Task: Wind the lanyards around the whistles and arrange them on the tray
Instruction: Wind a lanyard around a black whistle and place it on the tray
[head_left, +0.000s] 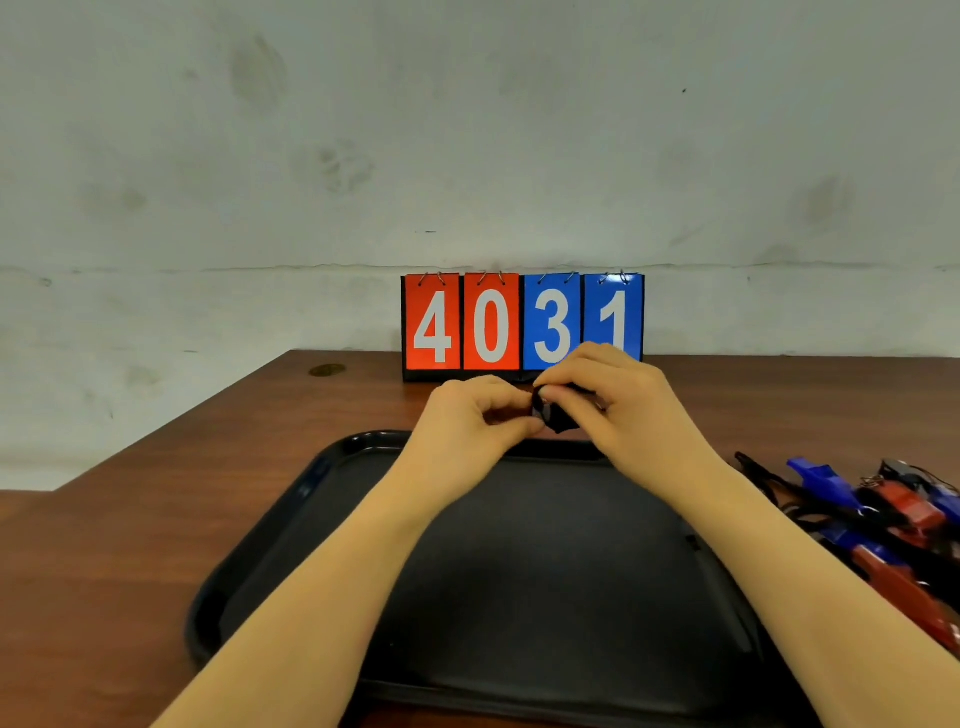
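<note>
Both the left hand and right hand pinch one black whistle above the far rim of the bare tray, apparently mid-winding (lanyard barely visible), while a pile of whistles waits at right.

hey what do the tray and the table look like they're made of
The tray looks like black moulded plastic: its raised rounded rim is glossy with highlights, and its floor is duller, perhaps textured. The table looks like brown wood or wood-look laminate, with streaky grain and a soft sheen; which one can't be told.
</note>
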